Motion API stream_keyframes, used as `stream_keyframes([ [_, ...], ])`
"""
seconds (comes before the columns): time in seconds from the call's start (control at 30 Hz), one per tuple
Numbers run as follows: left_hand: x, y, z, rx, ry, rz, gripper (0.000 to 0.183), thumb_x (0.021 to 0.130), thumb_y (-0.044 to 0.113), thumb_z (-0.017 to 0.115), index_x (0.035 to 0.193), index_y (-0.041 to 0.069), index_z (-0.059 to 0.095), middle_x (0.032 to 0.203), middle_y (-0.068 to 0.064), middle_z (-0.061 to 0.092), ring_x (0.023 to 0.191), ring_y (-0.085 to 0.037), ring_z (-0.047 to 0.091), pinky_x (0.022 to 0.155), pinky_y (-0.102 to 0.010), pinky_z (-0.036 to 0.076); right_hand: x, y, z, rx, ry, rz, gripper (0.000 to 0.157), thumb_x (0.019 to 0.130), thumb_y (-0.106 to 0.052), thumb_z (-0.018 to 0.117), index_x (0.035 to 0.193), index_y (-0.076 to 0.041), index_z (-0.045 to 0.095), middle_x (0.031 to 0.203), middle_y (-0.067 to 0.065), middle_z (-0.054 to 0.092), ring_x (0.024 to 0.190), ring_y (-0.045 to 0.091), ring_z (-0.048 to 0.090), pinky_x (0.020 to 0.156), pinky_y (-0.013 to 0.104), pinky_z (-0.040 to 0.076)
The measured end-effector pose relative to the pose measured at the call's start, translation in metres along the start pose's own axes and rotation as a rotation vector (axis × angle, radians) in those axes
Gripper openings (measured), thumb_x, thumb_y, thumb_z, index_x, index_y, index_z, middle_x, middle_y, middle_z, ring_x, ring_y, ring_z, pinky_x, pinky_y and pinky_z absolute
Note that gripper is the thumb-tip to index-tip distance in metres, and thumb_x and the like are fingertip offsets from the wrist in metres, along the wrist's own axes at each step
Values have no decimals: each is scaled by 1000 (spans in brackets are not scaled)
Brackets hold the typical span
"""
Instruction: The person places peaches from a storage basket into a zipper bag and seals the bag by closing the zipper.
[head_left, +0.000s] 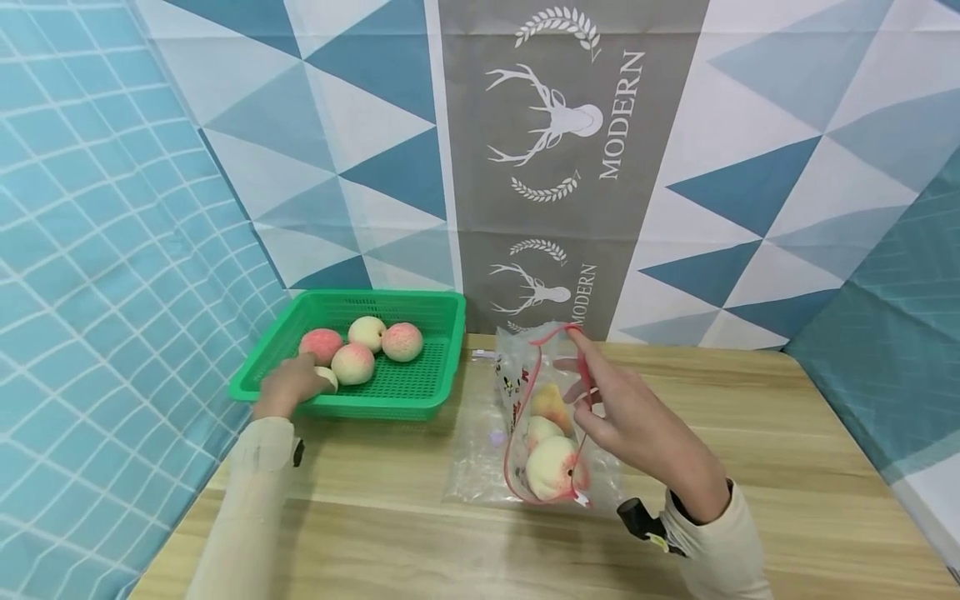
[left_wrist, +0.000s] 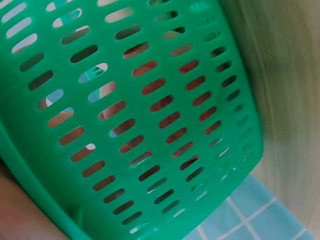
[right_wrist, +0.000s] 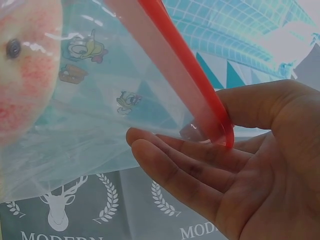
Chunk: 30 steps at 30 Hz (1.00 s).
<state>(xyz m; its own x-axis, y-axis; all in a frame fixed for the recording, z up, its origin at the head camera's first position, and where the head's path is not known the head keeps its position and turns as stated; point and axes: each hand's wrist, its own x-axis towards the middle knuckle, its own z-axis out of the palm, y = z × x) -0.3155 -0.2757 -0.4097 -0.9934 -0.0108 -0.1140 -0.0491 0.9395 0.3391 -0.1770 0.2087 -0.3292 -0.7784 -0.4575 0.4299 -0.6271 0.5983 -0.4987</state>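
Note:
In the head view my left hand [head_left: 291, 383] reaches over the near left corner of a green plastic basket [head_left: 442, 400]. Its fingers curl round a pale peach [head_left: 327, 379], which they partly cover. Several more pink and cream peaches [head_left: 353, 363] lie beside it in the basket. On the right, my right hand [head_left: 626, 408] pinches the red rim of a clear zip bag [head_left: 512, 367] between thumb and fingers, and the bag's mouth gapes. Inside are several fruits, among them a cream and pink peach [head_left: 551, 467]. Cartoon prints mark the bag's film [right_wrist: 100, 115].
A flat clear plastic bag [head_left: 476, 458] lies on the wooden table [head_left: 390, 517], partly under the open one. Behind the table hangs a patterned cloth [head_left: 375, 125], and a blue checked cloth [head_left: 90, 250] borders the left side. Basket slats [left_wrist: 150, 120] fill most of the left wrist view.

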Motion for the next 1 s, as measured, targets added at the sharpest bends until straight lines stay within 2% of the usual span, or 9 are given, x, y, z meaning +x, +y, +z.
stream_keyframes([
  [0.13,0,2,4,-2,44,-12,41,83,32,70,106,0,58,94,-20,61,78,-33,54,65,-50,43,0,0,-1,-7,-2,-5,83,84,10,59,157,-3,21,101,5,64,87,11,69,66,24,54],
  [0.3,-1,-2,8,0,93,-35,53,83,38,70,114,-3,55,99,-24,62,81,-35,57,65,-51,44,1,0,0,5,-2,-8,83,84,11,58,157,-4,21,110,4,69,84,5,65,67,24,54],
  [0.47,-2,-1,15,-68,254,-30,67,85,45,71,125,-4,51,98,-27,62,81,-40,59,63,-52,43,0,0,0,1,-6,0,83,85,10,59,157,-4,21,104,2,70,83,4,64,68,24,55],
  [0.57,-2,3,17,-102,347,-27,76,85,50,72,134,-3,49,105,-29,62,89,-46,61,66,-57,43,1,0,-1,-5,-16,9,84,85,9,60,157,-4,20,104,3,70,84,8,66,68,24,55],
  [0.7,-2,4,19,-112,397,-28,76,85,51,72,136,-1,50,108,-28,62,91,-45,61,66,-55,43,2,0,-1,-14,-15,4,84,84,10,60,157,-4,20,98,2,68,83,9,65,68,24,54],
  [0.9,-1,0,23,-118,454,-9,74,84,49,74,136,2,54,108,-26,64,90,-45,61,61,-51,43,2,-1,2,1,-21,-14,85,85,10,60,158,-6,20,117,5,69,84,11,64,69,24,55],
  [1.0,-1,-1,24,-124,487,0,70,85,48,73,135,3,55,104,-24,65,86,-43,62,57,-48,42,2,-2,3,-2,-22,-9,84,85,10,60,157,-5,20,108,4,69,83,11,63,68,24,54],
])
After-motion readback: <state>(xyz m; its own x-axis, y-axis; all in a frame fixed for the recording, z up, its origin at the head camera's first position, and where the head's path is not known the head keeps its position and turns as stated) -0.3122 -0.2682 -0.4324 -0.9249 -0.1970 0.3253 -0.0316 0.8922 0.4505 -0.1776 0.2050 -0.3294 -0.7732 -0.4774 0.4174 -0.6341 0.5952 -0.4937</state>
